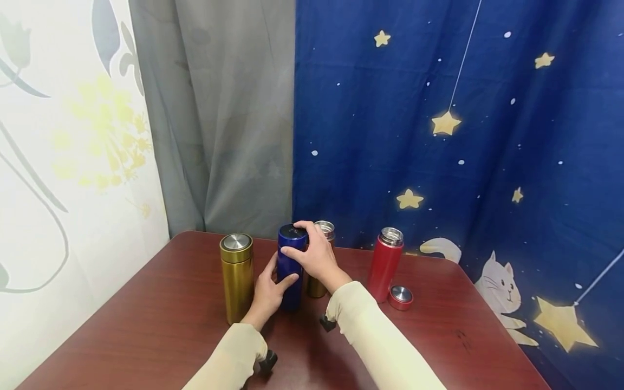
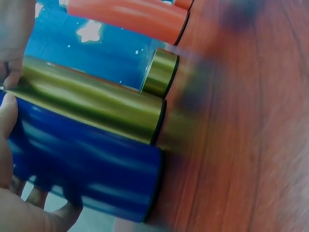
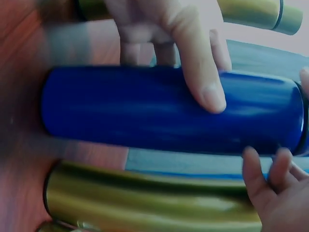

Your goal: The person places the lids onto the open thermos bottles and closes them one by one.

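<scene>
A blue bottle [image 1: 291,276] with a dark lid [image 1: 293,232] stands upright on the table. The left hand [image 1: 268,291] grips its body from the left, thumb across the front, as the right wrist view also shows at the blue bottle [image 3: 145,108]. Around the lid, the right hand [image 1: 317,253] curls its fingers and thumb. Just behind stands a gold-brown bottle [image 1: 317,287] with an open metal mouth, partly hidden by the right hand; in the left wrist view a gold cap [image 2: 161,73] lies near that gold bottle [image 2: 91,101].
A gold bottle with its lid on [image 1: 237,281] stands to the left. On the right, a red bottle [image 1: 385,265] without its lid stands beside a red lid [image 1: 401,298]. Curtains hang behind the wooden table [image 1: 161,325].
</scene>
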Demonstrator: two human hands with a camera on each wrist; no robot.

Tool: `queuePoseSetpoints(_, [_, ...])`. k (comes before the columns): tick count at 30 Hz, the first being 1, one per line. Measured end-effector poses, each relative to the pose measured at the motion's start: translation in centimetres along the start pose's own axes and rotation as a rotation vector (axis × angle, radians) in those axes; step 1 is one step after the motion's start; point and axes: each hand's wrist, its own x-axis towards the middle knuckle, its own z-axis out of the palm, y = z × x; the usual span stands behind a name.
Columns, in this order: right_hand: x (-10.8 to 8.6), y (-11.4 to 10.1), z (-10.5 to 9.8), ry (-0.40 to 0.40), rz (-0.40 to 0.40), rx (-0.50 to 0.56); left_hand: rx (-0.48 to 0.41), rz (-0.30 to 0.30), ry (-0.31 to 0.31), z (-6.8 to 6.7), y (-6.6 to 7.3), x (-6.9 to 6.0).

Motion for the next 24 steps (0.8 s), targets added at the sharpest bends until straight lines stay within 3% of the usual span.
queuePoseSetpoints(5, [0.1, 0.5, -1.0, -0.148, -0.03, 0.185, -0.043, -0.04, -0.065, -0.5, -0.1, 0.3])
queuePoseSetpoints(11, [0.7, 1.1, -1.8, -0.271, -0.058, 0.363, -0.014, -0.066, -0.092, -0.9, 0.2, 0.6])
queuePoseSetpoints(18, [0.0, -1.3, -3.7, -0.32, -0.065, 0.416, -0.015, -0.051, -0.085, -0.8, 0.0, 0.5])
queuePoseSetpoints(24, [-0.3, -1.6, -3.4, -0.273, -0.046, 0.413, -0.047, -0.006, -0.034, -0.3, -0.1, 0.3])
